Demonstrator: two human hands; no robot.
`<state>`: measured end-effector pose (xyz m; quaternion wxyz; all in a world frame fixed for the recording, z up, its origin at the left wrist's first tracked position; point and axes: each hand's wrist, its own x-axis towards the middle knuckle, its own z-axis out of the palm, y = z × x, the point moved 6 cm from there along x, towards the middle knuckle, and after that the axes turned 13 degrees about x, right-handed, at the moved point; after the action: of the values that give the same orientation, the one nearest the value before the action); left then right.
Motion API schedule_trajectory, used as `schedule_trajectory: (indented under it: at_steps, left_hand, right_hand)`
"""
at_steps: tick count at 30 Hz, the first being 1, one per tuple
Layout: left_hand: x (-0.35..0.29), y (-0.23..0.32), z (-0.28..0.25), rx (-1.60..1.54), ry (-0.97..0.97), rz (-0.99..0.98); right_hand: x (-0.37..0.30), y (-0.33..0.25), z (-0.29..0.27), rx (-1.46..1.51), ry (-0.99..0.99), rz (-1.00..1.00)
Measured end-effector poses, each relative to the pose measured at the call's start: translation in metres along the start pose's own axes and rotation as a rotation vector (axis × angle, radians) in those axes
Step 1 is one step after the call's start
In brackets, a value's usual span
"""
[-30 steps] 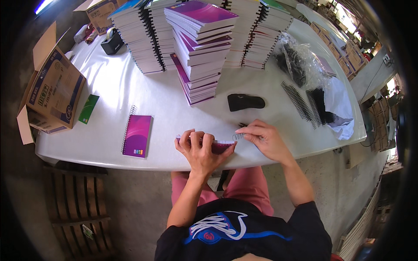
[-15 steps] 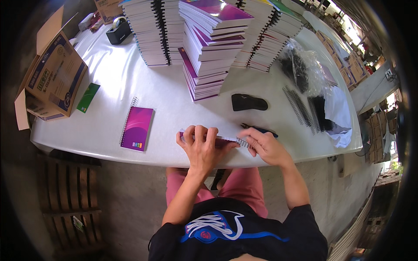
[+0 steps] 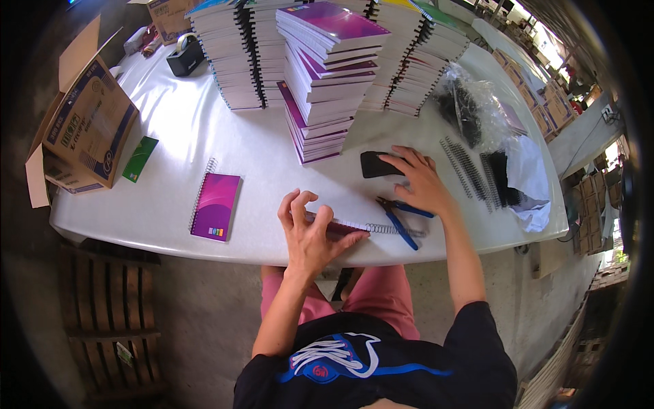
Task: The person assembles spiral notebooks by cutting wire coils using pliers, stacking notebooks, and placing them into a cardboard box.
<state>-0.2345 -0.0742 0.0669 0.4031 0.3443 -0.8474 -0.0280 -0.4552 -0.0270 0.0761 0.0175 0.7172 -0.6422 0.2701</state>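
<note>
My left hand [image 3: 306,235] is closed on a purple notebook [image 3: 349,227] held on its edge near the table's front, its pages partly hidden by my fingers. A wire-like spiral coil [image 3: 395,230] runs along the notebook's edge and sticks out to the right. My right hand [image 3: 424,178] is open, its fingers spread over a flat black object [image 3: 376,164] whose kind I cannot make out. Just below that hand, pliers with blue handles [image 3: 402,221] lie with their handles apart. Left of my left hand lies a purple spiral notebook [image 3: 216,206].
A tall stack of purple books [image 3: 325,88] stands mid-table, with coil-bound stacks [image 3: 235,75] behind. An open cardboard box [image 3: 92,126], green card [image 3: 140,159] and tape dispenser [image 3: 185,56] are at left. Loose coils [image 3: 470,170] and clear plastic wrap [image 3: 480,102] lie at right.
My right hand has left the coil and moved up and right onto the black object. The pliers now lie spread wider, one handle toward the coil. My left hand stays on the notebook.
</note>
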Motion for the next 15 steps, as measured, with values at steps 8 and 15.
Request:
schedule_trajectory:
  at_steps: [8,15]
  left_hand:
    - [-0.003,-0.005,0.002,-0.058,-0.037,0.011]
    - [-0.004,-0.006,0.01,-0.13,-0.065,0.027]
  right_hand:
    - [-0.011,-0.012,0.017,1.41,-0.098,0.236]
    - [-0.009,-0.045,0.028,1.685,-0.307,0.013]
